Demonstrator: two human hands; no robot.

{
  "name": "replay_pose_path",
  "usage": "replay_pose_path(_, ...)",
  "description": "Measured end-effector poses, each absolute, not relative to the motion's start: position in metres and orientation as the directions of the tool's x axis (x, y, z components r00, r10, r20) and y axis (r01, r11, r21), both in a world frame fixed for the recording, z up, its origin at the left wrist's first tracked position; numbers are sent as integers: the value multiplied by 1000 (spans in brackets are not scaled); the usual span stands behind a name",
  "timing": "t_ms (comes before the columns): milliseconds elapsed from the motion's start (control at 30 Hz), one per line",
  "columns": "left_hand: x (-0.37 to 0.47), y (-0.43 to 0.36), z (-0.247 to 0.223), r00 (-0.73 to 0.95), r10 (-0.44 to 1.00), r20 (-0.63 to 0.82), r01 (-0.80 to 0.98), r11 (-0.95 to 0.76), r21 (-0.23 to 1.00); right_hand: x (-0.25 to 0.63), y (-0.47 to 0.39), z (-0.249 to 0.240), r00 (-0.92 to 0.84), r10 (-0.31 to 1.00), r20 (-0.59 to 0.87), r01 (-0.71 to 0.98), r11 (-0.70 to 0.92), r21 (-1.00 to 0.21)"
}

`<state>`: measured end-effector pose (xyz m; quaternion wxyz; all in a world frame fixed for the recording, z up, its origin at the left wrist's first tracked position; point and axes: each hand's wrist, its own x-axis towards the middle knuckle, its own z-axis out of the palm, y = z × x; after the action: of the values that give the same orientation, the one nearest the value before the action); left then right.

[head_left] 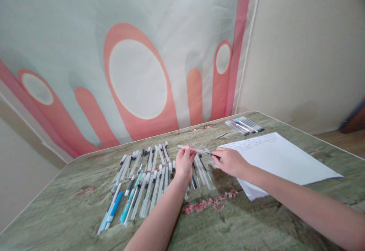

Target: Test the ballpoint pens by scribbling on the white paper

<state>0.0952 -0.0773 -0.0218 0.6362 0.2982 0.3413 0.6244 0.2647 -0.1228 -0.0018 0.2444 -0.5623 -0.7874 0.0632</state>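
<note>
A slim clear pen (pixel 199 150) with a dark end is held level above the table, between both hands. My left hand (pixel 185 162) pinches its pale left end. The dark right end is gripped by the fingers of my right hand (pixel 229 161), close to the paper's left edge. Under and beside my left arm lie two rows of pens, mostly clear with black or white parts. A blue pen (pixel 115 210) and a teal pen (pixel 127 206) lie at the left of the nearer row. My left hand and forearm hide some of the pens.
White paper sheets (pixel 282 163) with handwriting at the top lie right of the hands. Behind them is a neat row of pens (pixel 244 126). The wood-patterned table (pixel 71 205) meets a wall hanging (pixel 176 53) at its far edge.
</note>
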Motion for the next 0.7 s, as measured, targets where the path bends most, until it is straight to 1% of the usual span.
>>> replay_pose_path(67,98,-80,-21,22,998,-63,-602,64,796,266,-125,3,-248,914,321,865,358,-353)
replay_pose_path(133,100,-84,-19,80,993,-88,-605,119,787,267,-127,8,-241,905,352,859,367,-356)
replay_pose_path(200,101,-89,-17,176,975,-139,-592,217,776,268,-129,14,-214,892,399,853,369,-368)
replay_pose_path(300,105,-97,-12,366,905,-217,-522,393,757,270,-135,22,-160,867,472,845,367,-389)
replay_pose_path(367,107,-101,-9,458,852,-253,-479,476,738,270,-139,27,-165,835,526,796,427,-429)
replay_pose_path(400,107,-102,-7,479,837,-264,-478,502,721,269,-141,29,-167,809,564,744,479,-467)
replay_pose_path(433,107,-101,-5,483,831,-275,-495,519,697,268,-143,31,-153,778,609,674,533,-511)
replay_pose_path(500,106,-98,-3,447,842,-301,-572,528,628,266,-145,34,-55,722,690,526,608,-595)
replay_pose_path(567,102,-92,-1,390,855,-340,-660,518,544,265,-144,33,66,707,704,445,611,-655)
replay_pose_path(633,98,-85,-1,363,854,-374,-720,511,469,267,-137,28,119,731,672,448,565,-693)
replay_pose_path(700,95,-80,-3,353,855,-381,-756,500,422,271,-126,17,105,763,638,503,513,-696)
